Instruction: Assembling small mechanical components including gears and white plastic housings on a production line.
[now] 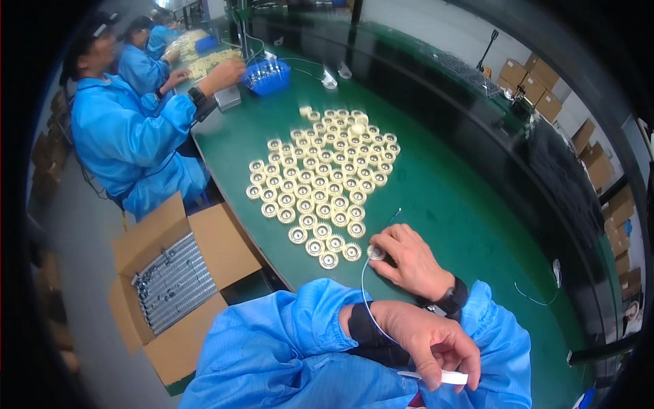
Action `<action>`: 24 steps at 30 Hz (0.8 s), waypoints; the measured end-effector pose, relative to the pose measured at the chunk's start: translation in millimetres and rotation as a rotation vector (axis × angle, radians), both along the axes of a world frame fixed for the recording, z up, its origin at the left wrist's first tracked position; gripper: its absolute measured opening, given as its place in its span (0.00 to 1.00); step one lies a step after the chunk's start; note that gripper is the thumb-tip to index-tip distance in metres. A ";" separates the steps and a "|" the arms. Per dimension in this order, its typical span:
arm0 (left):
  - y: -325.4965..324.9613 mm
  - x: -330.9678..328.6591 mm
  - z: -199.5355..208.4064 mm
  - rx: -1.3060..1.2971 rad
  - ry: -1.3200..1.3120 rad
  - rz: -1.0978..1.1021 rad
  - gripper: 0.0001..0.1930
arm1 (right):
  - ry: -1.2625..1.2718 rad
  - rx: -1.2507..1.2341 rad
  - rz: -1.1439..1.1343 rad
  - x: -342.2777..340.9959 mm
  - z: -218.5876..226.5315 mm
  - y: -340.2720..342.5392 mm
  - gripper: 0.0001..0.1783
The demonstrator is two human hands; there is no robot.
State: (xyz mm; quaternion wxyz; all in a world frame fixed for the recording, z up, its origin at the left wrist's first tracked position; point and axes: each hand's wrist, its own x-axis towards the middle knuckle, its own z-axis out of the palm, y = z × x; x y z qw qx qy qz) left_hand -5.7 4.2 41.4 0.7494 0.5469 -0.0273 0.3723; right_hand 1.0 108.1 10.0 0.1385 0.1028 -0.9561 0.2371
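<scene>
My right hand (412, 262) rests at the near edge of the gear group, its thumb and fingers closed on one cream gear (375, 252) with a metal centre. Closer to me, my left hand (439, 344) pinches a small white piece (455, 377) with a thin pointed end; its exact kind is unclear. A thin pale cord (364, 279) runs from beyond the held gear down across my left wrist. Many similar cream toothed gears (320, 180) lie side by side on the green table (436, 184), a few stacked on others.
An open cardboard box (197, 228) with rows of metal parts stands left of the table. A blue bin (267, 80) of metal parts sits farther back. Co-workers in blue smocks (129, 129) sit along the left side. A white piece with a cord (557, 273) lies at right.
</scene>
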 end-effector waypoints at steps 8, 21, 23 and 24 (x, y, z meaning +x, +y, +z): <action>10.6 -0.1 -3.5 -0.246 -0.252 0.354 0.28 | -0.056 -0.365 -0.442 74.8 20.4 65.3 0.21; 31.7 0.9 -11.3 -0.402 -0.230 0.898 0.28 | 0.124 -0.703 -0.283 148.3 54.3 84.1 0.21; 29.9 0.5 -14.0 -0.398 -0.228 0.897 0.28 | 0.136 -0.691 -0.238 149.4 53.0 82.0 0.22; 29.1 0.7 -14.6 -0.402 -0.229 0.898 0.28 | 0.133 -0.693 -0.238 150.0 54.3 78.5 0.22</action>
